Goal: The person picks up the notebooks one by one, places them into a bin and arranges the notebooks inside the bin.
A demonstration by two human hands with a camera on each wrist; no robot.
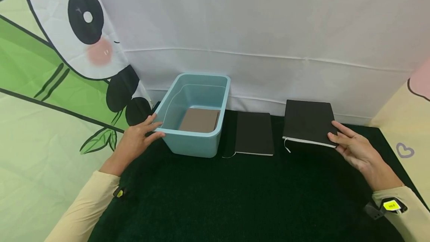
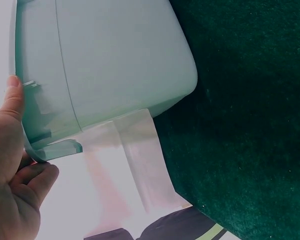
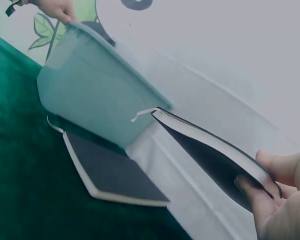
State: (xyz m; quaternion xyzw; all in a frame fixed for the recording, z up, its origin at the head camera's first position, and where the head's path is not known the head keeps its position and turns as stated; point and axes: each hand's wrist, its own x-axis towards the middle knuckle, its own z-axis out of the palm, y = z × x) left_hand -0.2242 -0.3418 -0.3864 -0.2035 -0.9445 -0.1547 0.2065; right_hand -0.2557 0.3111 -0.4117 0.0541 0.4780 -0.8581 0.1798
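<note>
My left hand (image 1: 136, 139) grips the near left corner of a light blue plastic bin (image 1: 191, 143), thumb and fingers at its rim in the left wrist view. Inside the bin, a brown-grey notebook (image 1: 199, 120) lies flat on the bottom. My right hand (image 1: 357, 148) pinches the right edge of a black notebook (image 1: 309, 120), held above the table; a white ribbon dangles from its left corner. The right wrist view shows the raised notebook (image 3: 210, 155) edge-on, with thumb and fingers on opposite covers. A second black notebook (image 1: 254, 133) rests on the table between the bin and the raised one.
Dark green cloth (image 1: 231, 197) covers the table. Behind it hangs a white fabric backdrop (image 1: 262, 29), with a cartoon print on the left and a cream panel (image 1: 403, 133) on the right. The bin stands close to the backdrop.
</note>
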